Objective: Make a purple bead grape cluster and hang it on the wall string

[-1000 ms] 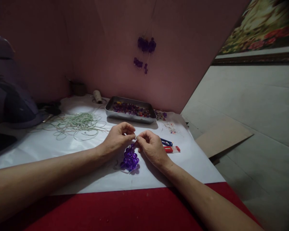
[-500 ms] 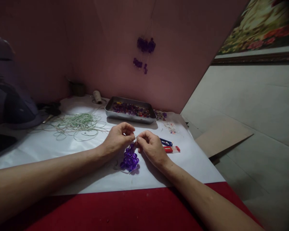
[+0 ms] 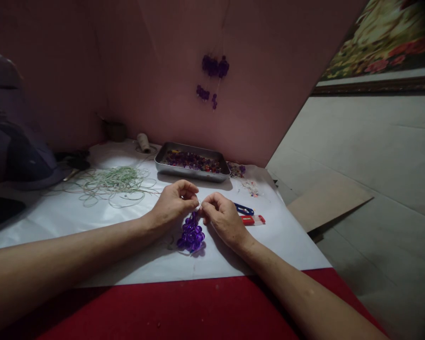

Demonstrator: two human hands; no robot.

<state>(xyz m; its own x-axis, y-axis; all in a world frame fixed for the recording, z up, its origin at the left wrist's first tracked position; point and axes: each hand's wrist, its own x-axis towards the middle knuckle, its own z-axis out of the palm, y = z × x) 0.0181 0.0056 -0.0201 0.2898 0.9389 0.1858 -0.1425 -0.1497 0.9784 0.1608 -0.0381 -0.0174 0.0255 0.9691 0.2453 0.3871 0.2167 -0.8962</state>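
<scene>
Pinching thin cord (image 3: 199,203) above purple bead cluster (image 3: 191,234) with left hand (image 3: 173,203) and right hand (image 3: 222,218). Treat cluster as probably light, slick, flexible; grasp by cord.

A cluster of glossy, translucent purple beads (image 3: 191,234), broad below and narrowing upward, sat just under the fingers (image 3: 190,204). A short bit of pale thread (image 3: 199,202) showed between them, mostly hidden

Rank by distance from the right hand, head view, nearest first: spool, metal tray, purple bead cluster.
From the right hand:
1. Purple bead cluster: just to its left.
2. Metal tray: beyond it, slightly left.
3. Spool: farther back, well left.
</scene>
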